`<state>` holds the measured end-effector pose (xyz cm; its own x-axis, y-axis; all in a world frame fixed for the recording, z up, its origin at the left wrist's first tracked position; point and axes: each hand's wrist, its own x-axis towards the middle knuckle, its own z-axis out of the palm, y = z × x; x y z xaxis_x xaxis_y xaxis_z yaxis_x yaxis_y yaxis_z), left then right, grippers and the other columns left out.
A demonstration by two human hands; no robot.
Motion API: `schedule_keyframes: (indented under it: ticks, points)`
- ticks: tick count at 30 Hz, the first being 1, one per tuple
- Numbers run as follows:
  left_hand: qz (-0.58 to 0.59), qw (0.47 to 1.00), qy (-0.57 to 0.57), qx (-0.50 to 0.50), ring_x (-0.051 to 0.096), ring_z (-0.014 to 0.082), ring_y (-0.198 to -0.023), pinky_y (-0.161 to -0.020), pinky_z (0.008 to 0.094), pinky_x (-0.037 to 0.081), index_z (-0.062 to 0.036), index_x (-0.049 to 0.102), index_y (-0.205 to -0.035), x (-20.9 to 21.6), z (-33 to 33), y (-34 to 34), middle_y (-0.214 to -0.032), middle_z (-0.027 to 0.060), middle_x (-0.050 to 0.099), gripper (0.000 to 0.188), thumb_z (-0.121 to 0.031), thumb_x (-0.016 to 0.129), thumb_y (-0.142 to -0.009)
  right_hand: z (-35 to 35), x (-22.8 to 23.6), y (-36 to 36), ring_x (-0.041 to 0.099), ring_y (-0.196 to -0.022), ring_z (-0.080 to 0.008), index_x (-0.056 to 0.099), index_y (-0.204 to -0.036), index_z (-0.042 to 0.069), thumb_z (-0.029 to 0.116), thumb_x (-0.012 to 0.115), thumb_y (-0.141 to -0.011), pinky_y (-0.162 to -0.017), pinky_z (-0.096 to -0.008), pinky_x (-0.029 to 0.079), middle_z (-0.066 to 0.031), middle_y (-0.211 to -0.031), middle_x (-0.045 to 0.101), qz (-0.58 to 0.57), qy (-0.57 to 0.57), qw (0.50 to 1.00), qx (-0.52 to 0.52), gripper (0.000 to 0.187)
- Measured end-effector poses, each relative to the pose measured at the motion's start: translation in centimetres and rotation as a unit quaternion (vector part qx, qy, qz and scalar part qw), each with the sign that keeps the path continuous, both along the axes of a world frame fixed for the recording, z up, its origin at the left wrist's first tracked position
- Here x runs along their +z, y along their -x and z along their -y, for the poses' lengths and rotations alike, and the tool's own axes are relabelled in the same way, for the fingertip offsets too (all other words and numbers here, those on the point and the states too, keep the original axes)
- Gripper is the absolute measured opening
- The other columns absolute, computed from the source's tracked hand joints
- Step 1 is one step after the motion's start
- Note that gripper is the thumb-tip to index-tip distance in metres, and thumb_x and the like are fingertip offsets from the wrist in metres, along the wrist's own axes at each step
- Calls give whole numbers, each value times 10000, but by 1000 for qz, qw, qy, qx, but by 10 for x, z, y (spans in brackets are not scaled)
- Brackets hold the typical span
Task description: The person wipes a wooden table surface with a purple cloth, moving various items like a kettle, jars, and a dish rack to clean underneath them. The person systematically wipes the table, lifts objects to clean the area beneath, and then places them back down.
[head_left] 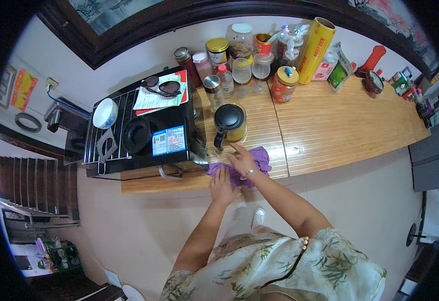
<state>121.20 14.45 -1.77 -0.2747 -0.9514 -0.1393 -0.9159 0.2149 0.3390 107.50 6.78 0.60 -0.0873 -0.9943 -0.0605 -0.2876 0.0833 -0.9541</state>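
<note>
A long wooden desk (340, 125) is carrying jars, glasses and a black-lidded yellow pitcher (230, 123). At its front edge a purple cloth (262, 156) is lying under both hands: the right hand (242, 160) and left hand (223, 184) are pressing it, fingers spread flat.

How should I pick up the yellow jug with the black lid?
Probably by the black handle of the yellow jug. The handle sticks out on the near side, toward the table's front edge, so reach in from the front, close to where the right hand rests on the purple cloth. Jars crowd behind it.
</note>
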Motion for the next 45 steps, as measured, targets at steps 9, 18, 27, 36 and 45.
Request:
schedule_keyframes:
  ticks: [9,18,27,36,45]
  points:
    - [-8,999,-29,14,174,391,-1410,-1135,534,121,5,250,-1460,-11,0,13,-1522,215,220,968,-492,689,-755,44,10,-41,618,-735,-115,594,-941,136,300,699,-877,-598,-226,458,22,-831,599,418,-251,873,-16,205]
    - [-49,998,-25,1,159,389,-1419,-1140,536,85,44,273,-1444,-6,5,12,-1525,235,216,891,-419,668,-793,23,-9,78,546,-607,-130,661,-874,31,342,788,-759,-571,-303,456,-48,-696,625,6,-141,983,-117,355]
    - [-54,998,-7,35,144,393,-1428,-1141,538,63,61,280,-1437,-13,4,17,-1532,240,207,874,-426,651,-813,-10,-16,216,600,-698,-160,676,-928,19,244,778,-749,-662,-318,496,-43,-763,656,-25,-137,974,-181,305]
    - [-32,998,20,43,159,376,-1440,-1167,491,94,65,269,-1446,-18,73,49,-1534,244,214,859,-445,609,-844,3,8,311,556,-528,-98,649,-884,51,231,737,-807,-451,-232,421,-28,-683,636,51,-140,950,-274,215]
    - [-12,1000,15,-5,174,375,-1437,-1165,493,134,-7,280,-1470,-11,174,63,-1535,212,244,849,-402,638,-809,24,-1,347,554,-577,-92,602,-986,64,285,745,-818,-485,-223,418,-35,-768,633,50,-97,948,-298,312]
